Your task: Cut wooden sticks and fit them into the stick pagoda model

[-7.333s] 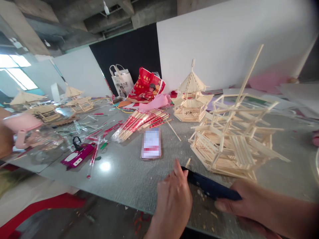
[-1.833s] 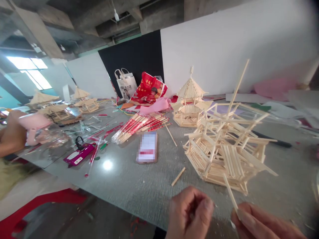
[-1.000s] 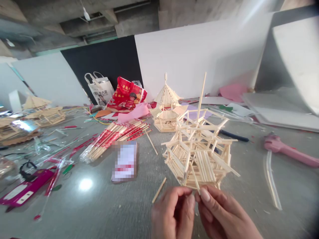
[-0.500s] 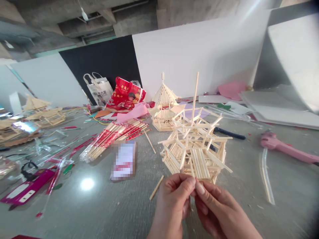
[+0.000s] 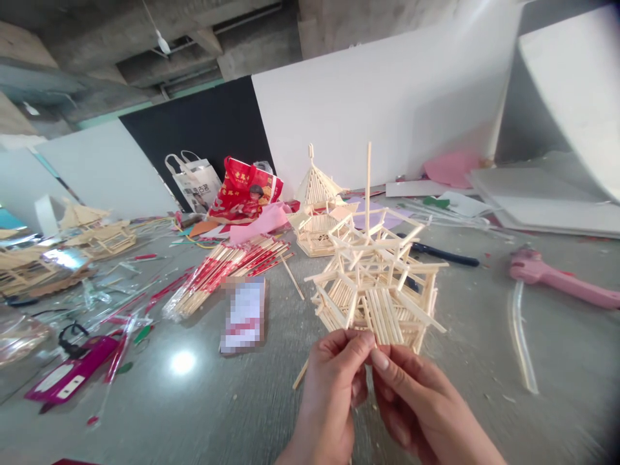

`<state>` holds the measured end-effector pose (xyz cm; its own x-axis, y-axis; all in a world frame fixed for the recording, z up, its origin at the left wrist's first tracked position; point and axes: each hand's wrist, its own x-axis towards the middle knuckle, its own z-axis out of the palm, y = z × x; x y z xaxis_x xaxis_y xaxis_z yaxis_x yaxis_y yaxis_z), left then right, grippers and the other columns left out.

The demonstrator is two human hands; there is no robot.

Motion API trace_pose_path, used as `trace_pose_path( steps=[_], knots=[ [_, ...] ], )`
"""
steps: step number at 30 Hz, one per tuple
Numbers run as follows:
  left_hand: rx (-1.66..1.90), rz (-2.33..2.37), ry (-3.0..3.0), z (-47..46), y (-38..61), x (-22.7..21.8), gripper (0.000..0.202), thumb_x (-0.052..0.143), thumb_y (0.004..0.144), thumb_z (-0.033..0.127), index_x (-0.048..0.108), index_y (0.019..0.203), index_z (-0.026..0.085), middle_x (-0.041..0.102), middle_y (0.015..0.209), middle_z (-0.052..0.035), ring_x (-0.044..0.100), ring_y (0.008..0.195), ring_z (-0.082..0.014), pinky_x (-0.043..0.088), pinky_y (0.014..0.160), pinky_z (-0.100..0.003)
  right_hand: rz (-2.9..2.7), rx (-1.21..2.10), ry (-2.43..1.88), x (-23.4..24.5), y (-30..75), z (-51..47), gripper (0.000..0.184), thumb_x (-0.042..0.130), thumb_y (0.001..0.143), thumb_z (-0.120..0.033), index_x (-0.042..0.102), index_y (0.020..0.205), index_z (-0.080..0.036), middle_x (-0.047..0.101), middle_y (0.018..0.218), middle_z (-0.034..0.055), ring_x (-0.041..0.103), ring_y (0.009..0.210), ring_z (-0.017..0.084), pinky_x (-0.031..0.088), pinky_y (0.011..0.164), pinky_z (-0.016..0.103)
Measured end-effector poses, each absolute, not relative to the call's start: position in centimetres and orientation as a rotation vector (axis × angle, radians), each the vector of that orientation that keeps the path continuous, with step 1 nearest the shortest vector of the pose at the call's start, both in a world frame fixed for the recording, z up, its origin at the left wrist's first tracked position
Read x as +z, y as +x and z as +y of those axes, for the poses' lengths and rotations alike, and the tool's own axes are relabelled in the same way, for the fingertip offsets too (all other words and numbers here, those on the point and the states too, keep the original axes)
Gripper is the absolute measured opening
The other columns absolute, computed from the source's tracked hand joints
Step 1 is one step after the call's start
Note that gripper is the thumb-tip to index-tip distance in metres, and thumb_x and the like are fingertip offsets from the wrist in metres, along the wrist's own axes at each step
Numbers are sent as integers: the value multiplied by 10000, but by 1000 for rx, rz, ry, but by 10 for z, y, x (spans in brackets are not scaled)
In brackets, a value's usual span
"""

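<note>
My left hand [image 5: 332, 387] and my right hand [image 5: 416, 400] meet fingertip to fingertip at the near edge of an unfinished pavilion model [image 5: 382, 284] built of pale wooden sticks. Both hands are pinched together on a short stick at the model's front roof panel; the stick itself is mostly hidden by my fingers. A long stick rises upright from the model's middle. A loose short stick [image 5: 300, 374] lies on the grey table [image 5: 203, 413] just left of my left hand.
A finished stick pavilion [image 5: 320, 206] stands behind the model. A bundle of red-wrapped chopsticks [image 5: 223, 268], a phone [image 5: 245, 313], a magenta tool [image 5: 72, 371], a pink glue gun [image 5: 562, 281], a black-handled knife [image 5: 443, 255], bags and more stick models lie around.
The black-handled knife has left my right hand and now lies behind the model. My hands have come together at the model's front edge, pinching a short stick; the view has swung right.
</note>
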<state>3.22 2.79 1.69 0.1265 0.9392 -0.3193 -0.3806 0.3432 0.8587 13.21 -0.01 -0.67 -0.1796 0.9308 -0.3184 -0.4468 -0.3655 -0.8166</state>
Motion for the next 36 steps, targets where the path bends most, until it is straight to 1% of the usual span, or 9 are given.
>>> trace_pose_path(
  steps=[6,11,17,22,25,28,33,36],
  knots=[
    [1101,1007,655,28,30,14,277,697,710,324,518,587,150,344,416,94,237,349,-22,130,364,-184,-682,1745,-1014,-7,128,3,459,589,793,-551,412,670,-145,385,496,-58,311,357,12,199,345,124],
    [1102,975,622,29,29,11,271,719,682,342,552,595,148,353,389,95,237,334,-22,148,342,-172,-626,1756,-991,-5,130,2,469,633,756,-539,404,641,-145,393,490,-57,320,347,14,209,339,127],
    [1109,950,550,27,29,10,271,718,684,332,548,595,141,352,404,95,228,341,-14,145,341,-159,-613,1803,-960,-4,132,2,446,602,795,-502,416,609,-141,386,421,-47,300,326,24,169,327,133],
    [1092,916,504,26,30,8,276,700,705,316,516,589,146,368,432,87,250,354,-17,151,343,-157,-569,1847,-918,-3,132,5,441,605,798,-476,416,591,-135,399,428,-40,331,335,25,197,330,120],
    [1082,894,490,26,31,7,264,699,702,309,517,600,147,370,437,87,259,358,-20,161,340,-157,-547,1857,-892,-2,132,6,436,602,803,-469,420,594,-133,419,435,-32,331,331,22,189,330,120],
    [1082,879,468,26,31,6,267,695,706,303,506,596,149,371,443,86,261,363,-21,166,338,-156,-526,1869,-863,-2,133,5,433,604,806,-463,414,596,-135,399,421,-40,319,325,20,185,326,117],
    [1082,880,466,26,32,7,264,692,704,301,503,600,149,370,443,87,251,369,-23,168,340,-159,-527,1882,-838,-5,133,5,446,616,794,-479,402,600,-139,401,444,-42,322,325,21,213,315,117],
    [1075,888,475,27,33,8,267,680,713,298,490,595,152,369,443,86,252,374,-25,161,348,-163,-554,1864,-860,-6,133,6,448,609,798,-482,407,596,-138,410,433,-34,337,329,26,210,315,116]
  ],
)
